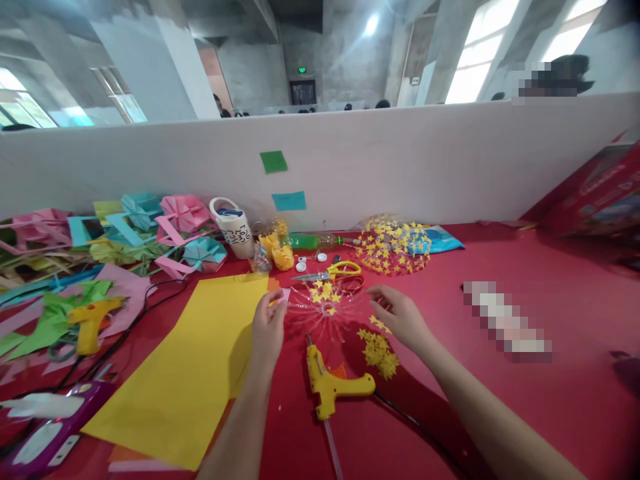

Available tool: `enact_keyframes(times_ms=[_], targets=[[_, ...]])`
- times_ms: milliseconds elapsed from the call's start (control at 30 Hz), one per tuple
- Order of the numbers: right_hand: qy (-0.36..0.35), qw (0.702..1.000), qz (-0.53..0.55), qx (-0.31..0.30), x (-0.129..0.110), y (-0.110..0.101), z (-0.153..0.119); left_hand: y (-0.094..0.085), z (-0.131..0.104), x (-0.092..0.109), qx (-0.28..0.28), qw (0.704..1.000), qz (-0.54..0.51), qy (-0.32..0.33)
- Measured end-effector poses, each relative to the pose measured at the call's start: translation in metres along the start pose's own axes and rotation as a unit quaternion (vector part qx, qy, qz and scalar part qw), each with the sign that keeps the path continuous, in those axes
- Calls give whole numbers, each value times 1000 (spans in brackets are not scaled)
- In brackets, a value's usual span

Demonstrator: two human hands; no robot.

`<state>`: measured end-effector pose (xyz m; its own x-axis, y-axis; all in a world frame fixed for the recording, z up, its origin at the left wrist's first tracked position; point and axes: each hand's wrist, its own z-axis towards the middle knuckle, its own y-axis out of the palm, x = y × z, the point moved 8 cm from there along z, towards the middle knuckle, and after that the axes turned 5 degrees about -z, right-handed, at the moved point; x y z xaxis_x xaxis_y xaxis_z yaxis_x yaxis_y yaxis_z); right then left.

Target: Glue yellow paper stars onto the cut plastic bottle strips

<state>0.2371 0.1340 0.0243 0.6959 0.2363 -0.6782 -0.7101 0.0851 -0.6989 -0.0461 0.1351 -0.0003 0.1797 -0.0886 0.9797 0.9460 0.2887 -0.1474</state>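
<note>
A clear plastic piece cut into splayed strips [327, 327] lies on the red table, with several yellow stars [324, 291] at its middle. My left hand [269, 327] is at its left side, fingers curved and apart from the thumb. Over on the right, my right hand [400, 317] hovers with loosely bent fingers, holding nothing. Below that hand is a pile of small yellow stars [380, 355]. A yellow hot glue gun [320, 383] lies in front of the plastic piece, its nozzle pointing toward it.
Yellow-handled scissors [343, 269] lie behind the plastic. Farther back are a star-covered plastic piece [393, 243], a green bottle [305, 241] and a white cup [234, 230]. Yellow paper [185, 360], folded paper flowers [185, 212] and another glue gun [91, 323] occupy the left.
</note>
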Motion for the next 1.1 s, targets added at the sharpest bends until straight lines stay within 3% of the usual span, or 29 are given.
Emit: enact_keyframes(times_ms=[100, 267, 433, 667, 900, 1100], targets=[[-8, 999, 16, -32, -1, 14, -2, 0, 2, -13, -1, 995, -31, -100], [-13, 997, 31, -64, -8, 27, -9, 16, -2, -20, -54, 978, -117, -164], [-19, 996, 30, -85, -16, 29, -14, 25, -6, -13, -75, 964, -199, -159], [-53, 989, -18, -135, -39, 42, -28, 20, 1, -14, -39, 958, -250, -135], [-122, 980, -32, -154, -63, 51, -41, 15, 1, -10, -30, 982, -156, -98], [-63, 997, -48, -24, -38, 14, -23, 1, 1, -14, -15, 992, 12, -123]])
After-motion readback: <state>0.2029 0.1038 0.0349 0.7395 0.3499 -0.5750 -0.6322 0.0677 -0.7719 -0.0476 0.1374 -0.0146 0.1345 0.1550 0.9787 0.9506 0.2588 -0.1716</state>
